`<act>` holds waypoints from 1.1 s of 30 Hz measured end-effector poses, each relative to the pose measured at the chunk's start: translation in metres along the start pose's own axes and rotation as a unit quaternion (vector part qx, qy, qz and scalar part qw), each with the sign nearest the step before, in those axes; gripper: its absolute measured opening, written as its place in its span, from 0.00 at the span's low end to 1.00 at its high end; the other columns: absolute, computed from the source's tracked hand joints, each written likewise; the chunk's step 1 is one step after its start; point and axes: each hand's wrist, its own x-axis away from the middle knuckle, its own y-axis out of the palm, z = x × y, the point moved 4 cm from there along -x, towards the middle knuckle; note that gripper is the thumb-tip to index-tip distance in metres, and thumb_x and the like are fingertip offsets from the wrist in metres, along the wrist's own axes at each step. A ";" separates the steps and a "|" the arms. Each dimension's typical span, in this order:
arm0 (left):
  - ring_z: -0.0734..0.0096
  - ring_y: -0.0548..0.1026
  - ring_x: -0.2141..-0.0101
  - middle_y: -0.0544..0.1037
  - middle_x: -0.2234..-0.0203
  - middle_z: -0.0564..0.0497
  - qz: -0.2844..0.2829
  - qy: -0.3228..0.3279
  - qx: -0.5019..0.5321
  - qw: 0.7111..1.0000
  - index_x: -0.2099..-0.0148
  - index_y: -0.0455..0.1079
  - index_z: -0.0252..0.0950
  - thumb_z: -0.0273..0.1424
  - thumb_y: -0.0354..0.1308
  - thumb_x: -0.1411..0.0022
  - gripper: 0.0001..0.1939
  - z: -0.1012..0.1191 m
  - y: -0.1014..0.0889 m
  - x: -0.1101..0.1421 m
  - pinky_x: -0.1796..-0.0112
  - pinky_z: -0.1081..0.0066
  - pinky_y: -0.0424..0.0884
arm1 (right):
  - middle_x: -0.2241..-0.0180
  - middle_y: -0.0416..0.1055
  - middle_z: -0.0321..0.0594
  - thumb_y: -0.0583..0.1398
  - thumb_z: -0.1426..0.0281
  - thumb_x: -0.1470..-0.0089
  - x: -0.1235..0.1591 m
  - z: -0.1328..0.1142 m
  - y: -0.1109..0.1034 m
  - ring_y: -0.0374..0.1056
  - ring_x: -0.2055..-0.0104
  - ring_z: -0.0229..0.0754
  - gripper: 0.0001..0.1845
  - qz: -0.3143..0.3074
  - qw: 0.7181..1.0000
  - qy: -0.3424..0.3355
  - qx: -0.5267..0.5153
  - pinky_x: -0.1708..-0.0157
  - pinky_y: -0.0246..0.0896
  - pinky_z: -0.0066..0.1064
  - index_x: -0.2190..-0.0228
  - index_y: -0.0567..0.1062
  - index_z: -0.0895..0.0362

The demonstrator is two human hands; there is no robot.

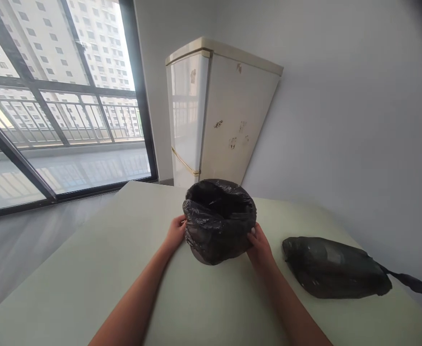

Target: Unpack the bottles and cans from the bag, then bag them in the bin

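A small bin lined with a black plastic bag (218,218) stands on the pale table (99,269), its mouth open at the top. My left hand (176,234) presses against the bin's left side, fingers closed on the bag's plastic. My right hand (259,247) holds the right side, fingers pinching the bag's lower edge. Both forearms reach in from the bottom of the view.
A filled, tied black bag (335,267) lies on the table to the right, its tail pointing right. A worn white fridge (216,115) stands behind the table against the wall. A large window (52,96) fills the left.
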 end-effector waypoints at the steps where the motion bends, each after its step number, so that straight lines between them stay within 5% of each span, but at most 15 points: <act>1: 0.61 0.76 0.67 0.81 0.74 0.51 0.002 0.012 -0.035 0.999 0.72 0.75 0.34 0.33 0.66 0.48 0.07 0.002 0.000 0.001 0.64 0.68 0.73 | 0.46 0.77 0.45 0.72 0.57 0.49 0.000 0.004 -0.001 0.75 0.46 0.54 0.31 0.006 1.000 0.002 -0.002 0.47 0.72 0.47 0.46 0.72 0.47; 7: 0.59 0.72 0.66 0.75 0.76 0.50 0.043 0.048 -0.155 0.986 0.74 0.73 0.36 0.29 0.62 0.51 0.03 0.003 -0.007 -0.003 0.63 0.65 0.70 | 0.46 0.77 0.45 0.71 0.57 0.49 0.001 0.023 -0.003 0.74 0.44 0.54 0.29 0.002 1.000 0.009 0.000 0.46 0.70 0.47 0.48 0.72 0.48; 10: 0.57 0.73 0.61 0.77 0.67 0.47 0.066 0.066 -0.179 0.979 0.72 0.75 0.37 0.29 0.64 0.52 0.02 0.004 -0.012 -0.005 0.59 0.62 0.71 | 0.47 0.76 0.46 0.71 0.58 0.49 0.000 0.027 -0.005 0.74 0.46 0.53 0.30 0.011 1.000 0.007 0.027 0.48 0.70 0.46 0.47 0.71 0.48; 14: 0.55 0.75 0.51 0.78 0.54 0.45 0.088 0.118 0.003 0.989 0.52 0.76 0.39 0.38 0.64 0.40 0.15 0.014 -0.017 -0.005 0.49 0.59 0.72 | 0.49 0.74 0.47 0.67 0.62 0.48 0.000 0.023 -0.012 0.72 0.52 0.49 0.30 0.028 0.994 -0.037 0.095 0.56 0.71 0.41 0.44 0.68 0.50; 18: 0.48 0.74 0.43 0.77 0.44 0.41 -0.067 0.107 0.187 0.974 0.34 0.66 0.41 0.58 0.63 0.40 0.40 0.017 -0.006 -0.002 0.43 0.54 0.69 | 0.54 0.68 0.41 0.64 0.66 0.48 0.011 -0.003 -0.020 0.68 0.59 0.41 0.25 0.156 0.953 -0.206 0.159 0.58 0.68 0.37 0.48 0.69 0.51; 22: 0.36 0.69 0.38 0.75 0.40 0.36 -0.215 0.073 0.117 0.967 0.34 0.69 0.36 0.61 0.71 0.53 0.52 0.009 0.004 0.006 0.38 0.51 0.66 | 0.58 0.65 0.40 0.62 0.72 0.45 0.044 -0.066 0.012 0.67 0.59 0.42 0.14 0.229 0.827 -0.431 0.279 0.54 0.66 0.41 0.56 0.72 0.54; 24: 0.35 0.68 0.37 0.74 0.39 0.34 -0.259 0.049 0.103 0.959 0.33 0.68 0.35 0.57 0.74 0.53 0.52 0.004 0.006 0.008 0.38 0.49 0.65 | 0.57 0.68 0.43 0.61 0.73 0.43 0.056 -0.107 0.045 0.69 0.55 0.46 0.10 0.187 0.775 -0.499 0.340 0.54 0.68 0.43 0.58 0.73 0.54; 26: 0.35 0.67 0.36 0.73 0.38 0.34 -0.294 0.033 0.112 0.949 0.30 0.64 0.37 0.52 0.76 0.53 0.54 0.003 0.009 0.009 0.37 0.49 0.64 | 0.57 0.73 0.44 0.58 0.73 0.40 0.053 -0.145 0.082 0.72 0.56 0.46 0.06 0.108 0.753 -0.488 0.428 0.55 0.69 0.41 0.60 0.74 0.54; 29: 0.36 0.66 0.35 0.72 0.37 0.33 -0.322 0.034 0.105 0.940 0.28 0.60 0.37 0.47 0.79 0.55 0.57 0.003 0.011 0.010 0.36 0.48 0.62 | 0.60 0.78 0.40 0.54 0.75 0.37 0.018 -0.165 0.138 0.74 0.61 0.42 0.13 -0.119 0.749 -0.294 0.582 0.60 0.68 0.34 0.61 0.78 0.53; 32: 0.37 0.67 0.35 0.73 0.38 0.33 -0.330 0.035 0.073 0.941 0.30 0.63 0.37 0.46 0.79 0.56 0.55 0.003 0.013 0.009 0.35 0.47 0.62 | 0.71 0.78 0.39 0.61 0.74 0.44 -0.024 -0.140 0.173 0.71 0.71 0.42 0.06 -0.298 0.688 -0.113 0.652 0.68 0.65 0.32 0.69 0.79 0.54; 33: 0.37 0.67 0.36 0.73 0.38 0.34 -0.329 0.035 0.065 0.942 0.31 0.64 0.37 0.46 0.79 0.57 0.54 0.003 0.013 0.009 0.35 0.47 0.62 | 0.73 0.77 0.38 0.66 0.73 0.47 -0.036 -0.129 0.182 0.70 0.74 0.41 0.02 -0.325 0.696 -0.089 0.634 0.70 0.65 0.32 0.71 0.79 0.54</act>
